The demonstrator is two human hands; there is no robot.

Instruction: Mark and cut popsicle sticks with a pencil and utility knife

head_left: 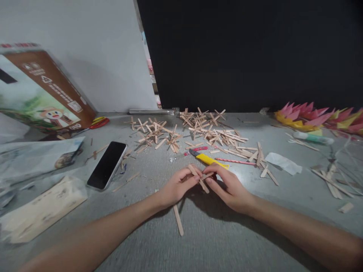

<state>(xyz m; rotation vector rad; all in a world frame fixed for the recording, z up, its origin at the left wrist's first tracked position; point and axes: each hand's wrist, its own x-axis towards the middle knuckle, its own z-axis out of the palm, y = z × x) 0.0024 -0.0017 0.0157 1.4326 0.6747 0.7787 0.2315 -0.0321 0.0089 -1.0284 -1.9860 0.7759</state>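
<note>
My left hand (176, 187) and my right hand (228, 187) meet at the middle of the grey table (232, 241). Together they pinch a small cross of short wooden sticks (202, 178), fingertips on its arms. A single loose stick (178, 220) lies on the table just below my left hand. A yellow utility knife (207, 158) lies right behind my fingers. Farther back a pile of glued stick crosses (204, 130) spreads over the table.
A black phone (107, 164) lies face up at the left, with a brown printed box (42, 94) and paper sheets (42, 209) beyond and beside it. Pink and yellow folded paper (317, 115), a glue tube (313, 138) and more sticks (331, 183) sit at the right. A red pen (235, 161) lies by the knife.
</note>
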